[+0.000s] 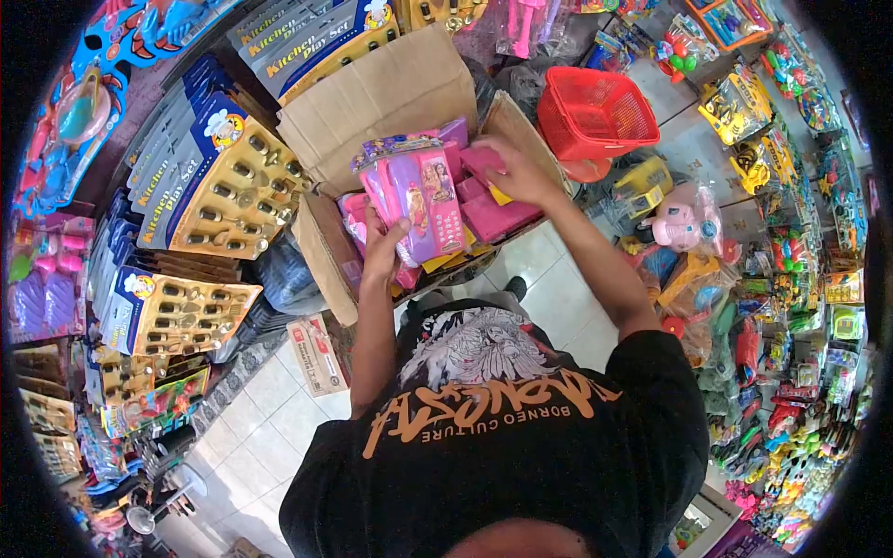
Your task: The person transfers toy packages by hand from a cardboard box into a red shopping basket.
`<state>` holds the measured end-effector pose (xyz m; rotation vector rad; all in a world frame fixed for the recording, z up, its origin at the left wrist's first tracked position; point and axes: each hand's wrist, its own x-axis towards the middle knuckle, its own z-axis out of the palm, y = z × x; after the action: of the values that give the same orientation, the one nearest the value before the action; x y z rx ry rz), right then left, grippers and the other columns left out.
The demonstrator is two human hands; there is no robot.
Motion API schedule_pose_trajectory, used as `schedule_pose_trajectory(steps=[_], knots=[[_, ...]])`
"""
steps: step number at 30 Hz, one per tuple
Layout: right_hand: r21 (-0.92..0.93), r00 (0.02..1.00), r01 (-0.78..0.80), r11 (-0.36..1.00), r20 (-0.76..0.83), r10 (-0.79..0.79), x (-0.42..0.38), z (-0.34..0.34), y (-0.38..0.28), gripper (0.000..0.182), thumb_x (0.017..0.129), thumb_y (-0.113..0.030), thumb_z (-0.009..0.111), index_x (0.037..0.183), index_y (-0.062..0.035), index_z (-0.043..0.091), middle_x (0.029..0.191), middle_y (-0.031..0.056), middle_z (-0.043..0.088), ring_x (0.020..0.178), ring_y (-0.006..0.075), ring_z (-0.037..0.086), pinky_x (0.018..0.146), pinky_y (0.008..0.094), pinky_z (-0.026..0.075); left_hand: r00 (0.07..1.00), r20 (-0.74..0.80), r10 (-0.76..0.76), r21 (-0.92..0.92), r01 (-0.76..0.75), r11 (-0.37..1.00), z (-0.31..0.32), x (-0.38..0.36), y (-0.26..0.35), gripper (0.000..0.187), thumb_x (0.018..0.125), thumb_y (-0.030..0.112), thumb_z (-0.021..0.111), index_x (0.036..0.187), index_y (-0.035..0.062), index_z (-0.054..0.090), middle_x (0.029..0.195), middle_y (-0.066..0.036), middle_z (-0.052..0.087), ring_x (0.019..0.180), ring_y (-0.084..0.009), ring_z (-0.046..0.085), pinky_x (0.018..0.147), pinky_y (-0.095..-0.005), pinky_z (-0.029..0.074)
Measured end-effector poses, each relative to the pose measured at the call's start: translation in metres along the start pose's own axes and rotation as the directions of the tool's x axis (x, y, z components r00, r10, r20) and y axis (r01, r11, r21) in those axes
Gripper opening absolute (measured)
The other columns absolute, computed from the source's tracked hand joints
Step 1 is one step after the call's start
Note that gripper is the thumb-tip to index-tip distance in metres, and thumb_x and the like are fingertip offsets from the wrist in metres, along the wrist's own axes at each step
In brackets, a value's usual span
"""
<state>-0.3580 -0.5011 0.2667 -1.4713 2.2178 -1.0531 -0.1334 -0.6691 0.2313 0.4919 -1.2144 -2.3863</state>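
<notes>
An open cardboard box (pixel 377 98) in front of me holds several pink and purple packages. My left hand (pixel 383 244) grips the lower left side of a purple toy package (pixel 433 205) with printed pictures, held tilted over the box. On the right, my right hand (pixel 517 174) reaches into the box at a pink package (pixel 481 160); its fingertips are partly hidden, so its hold cannot be made out. More pink packages (pixel 498 216) lie below that hand, with bits of yellow beside them.
A red plastic basket (pixel 595 112) stands right of the box. Kitchen play set cards (pixel 233 186) are stacked at the left. Bagged toys (pixel 684 219) crowd the right side. A small printed carton (pixel 318 355) lies on the tiled floor (pixel 256 418).
</notes>
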Motion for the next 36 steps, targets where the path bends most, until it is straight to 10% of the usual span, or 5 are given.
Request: schedule_pose_trajectory(steps=[4,15,23,28,36], knots=[[-0.731,0.883,-0.065,0.679,0.275,0.380,-0.021,-0.029,-0.004,0.068,0.070,-0.025,0.066,0.131,-0.0131,0.036,0.138,0.0143,0.033,0.132,0.0312,0.021,0.101,0.0585,0.020,0.999,-0.035,-0.017,-0.006,0.017,1.000,-0.004,-0.006,0.001,0.061,0.076,0.007,0.062,0.127,0.0087,0.029,0.115,-0.010,0.050,0.103,-0.0220,0.053,0.087,-0.0372,0.045],[-0.832,0.910,-0.022,0.554,0.213,0.356,-0.023,-0.020,0.033,0.033,0.080,-0.014,0.049,0.113,-0.0119,0.053,0.104,0.0116,0.061,0.107,0.0254,0.054,0.096,0.0623,0.017,0.998,-0.056,0.033,-0.103,-0.038,0.994,-0.002,-0.001,-0.005,0.061,0.077,0.016,0.065,0.127,0.0081,0.031,0.113,-0.010,0.051,0.100,-0.0216,0.054,0.084,-0.0366,0.047],[-0.016,0.983,-0.026,1.000,0.182,0.029,0.010,-0.076,0.048,0.013,0.083,-0.010,0.055,0.095,-0.0105,0.059,0.086,0.0020,0.061,0.086,0.0143,0.058,0.083,0.0405,0.037,0.991,-0.082,0.102,-0.036,-0.105,0.994,-0.017,-0.007,0.003,0.071,0.078,0.025,0.063,0.134,0.0058,0.025,0.123,-0.013,0.045,0.109,-0.0257,0.050,0.091,-0.0380,0.044],[0.503,0.941,-0.305,0.809,0.292,0.173,0.036,-0.094,0.008,0.021,0.088,-0.018,0.055,0.105,-0.0059,0.054,0.100,0.0024,0.056,0.094,0.0121,0.055,0.069,0.0307,0.053,0.975,-0.108,0.195,-0.102,-0.206,0.973,-0.029,-0.009,0.019,0.065,0.076,0.017,0.064,0.129,0.0058,0.029,0.117,-0.010,0.049,0.101,-0.0206,0.054,0.084,-0.0343,0.048],[0.345,0.886,-0.452,0.823,0.279,0.370,0.080,-0.002,0.043,0.031,0.086,-0.026,0.059,0.110,-0.0083,0.051,0.096,0.0023,0.057,0.091,0.0143,0.057,0.063,0.0293,0.055,0.961,-0.140,0.240,-0.088,-0.253,0.963,-0.041,-0.013,0.033,0.071,0.075,0.024,0.067,0.131,0.0057,0.028,0.120,-0.010,0.047,0.105,-0.0217,0.052,0.089,-0.0358,0.044]])
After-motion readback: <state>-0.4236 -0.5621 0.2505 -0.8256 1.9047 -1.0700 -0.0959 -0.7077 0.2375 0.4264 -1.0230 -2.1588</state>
